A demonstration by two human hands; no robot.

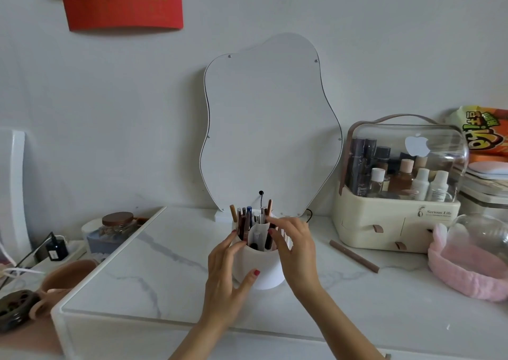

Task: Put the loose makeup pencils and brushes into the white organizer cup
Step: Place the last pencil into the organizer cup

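White marble-patterned worktop [170,285] filled the lower half of the view, its near edge running under both forearms. Nearest the camera, the left hand [224,274] was wrapped around the left side of the white organizer cup [264,269], thumb across the front wall and fingers curled over the rim, gripping the cup itself. The right hand [292,245] reached over the cup's right side with its fingertips at the rim among the stored items; whether it pinched one of them could not be told. The cup stood near the middle of the worktop, a little back from the near edge, and held a cluster of upright makeup pencils and brushes [248,219] in its divided compartments. One loose brown pencil [354,255] lay flat to the right of the cup, well apart from it and angled toward the right edge. Behind that pencil sat a cream cosmetics case [395,222] with a clear domed lid, and a pink fluffy headband [467,274] lay at the right edge. At the back edge, a wavy-outlined mirror [269,123] leaned against the wall directly behind the cup.
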